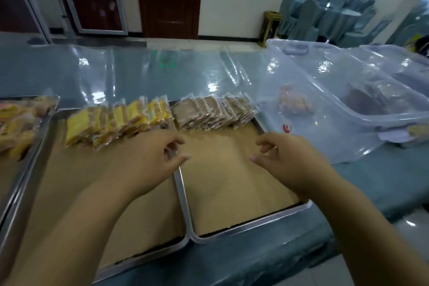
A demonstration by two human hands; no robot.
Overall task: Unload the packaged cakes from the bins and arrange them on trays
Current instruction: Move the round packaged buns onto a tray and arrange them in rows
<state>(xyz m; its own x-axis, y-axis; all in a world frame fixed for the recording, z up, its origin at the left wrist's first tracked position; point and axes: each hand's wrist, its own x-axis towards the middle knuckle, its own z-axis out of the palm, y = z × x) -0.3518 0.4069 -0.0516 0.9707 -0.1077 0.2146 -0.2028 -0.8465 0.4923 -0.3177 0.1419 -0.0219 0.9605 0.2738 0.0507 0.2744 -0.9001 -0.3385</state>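
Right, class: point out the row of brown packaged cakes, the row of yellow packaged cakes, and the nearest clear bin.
brown packaged cakes (212,111): head view, on a wrapper mid-row.
yellow packaged cakes (116,121): head view, on a middle packet's front.
clear bin (325,123): head view, on its near translucent side wall.

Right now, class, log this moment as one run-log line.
left hand: empty, over middle tray | right hand: empty, over right tray | brown cakes: rowed at far edge | bin: some left
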